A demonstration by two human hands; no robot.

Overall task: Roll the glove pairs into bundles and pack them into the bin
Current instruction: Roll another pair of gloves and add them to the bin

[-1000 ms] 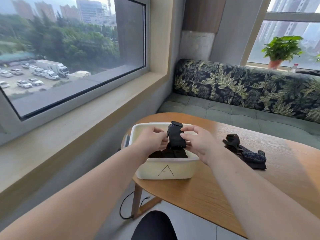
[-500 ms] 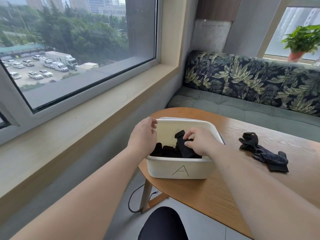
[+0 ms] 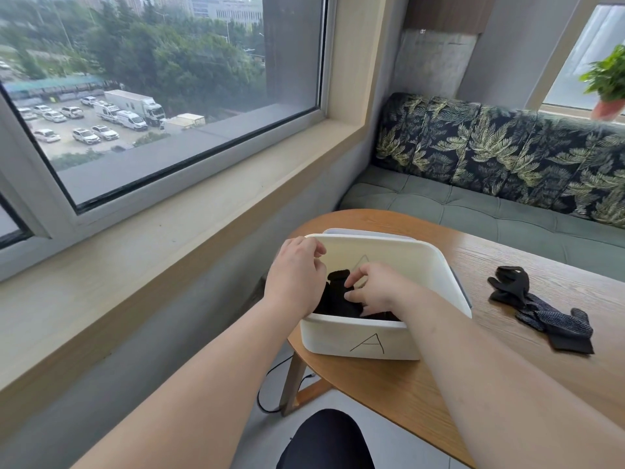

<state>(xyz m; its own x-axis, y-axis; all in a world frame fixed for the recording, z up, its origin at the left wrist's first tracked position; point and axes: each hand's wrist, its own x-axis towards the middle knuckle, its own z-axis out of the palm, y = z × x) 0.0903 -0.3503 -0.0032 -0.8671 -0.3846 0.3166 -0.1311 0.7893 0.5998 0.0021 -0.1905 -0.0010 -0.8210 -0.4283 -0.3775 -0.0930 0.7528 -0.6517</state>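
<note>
A white bin (image 3: 439,275) marked "A" stands on the left end of the wooden table (image 3: 389,384). Inside it lie black rolled glove bundles (image 3: 333,299). My right hand (image 3: 377,289) reaches into the bin and pinches the top bundle between thumb and bent fingers. My left hand (image 3: 296,279) sits over the bin's left wall beside that bundle, fingers curled. What those fingers grip is hidden. A loose pair of dark gloves (image 3: 541,309) lies flat on the table to the right of the bin.
A window sill (image 3: 152,252) runs along the left, close to the table's end. A green bench with leaf-print cushions (image 3: 507,157) stands behind the table. A potted plant (image 3: 608,82) is on the far sill. My dark-clad knee (image 3: 324,441) is below the table edge.
The bundle held above the bin a second ago has gone down into it with both hands. The view has also shifted closer and slightly left.
</note>
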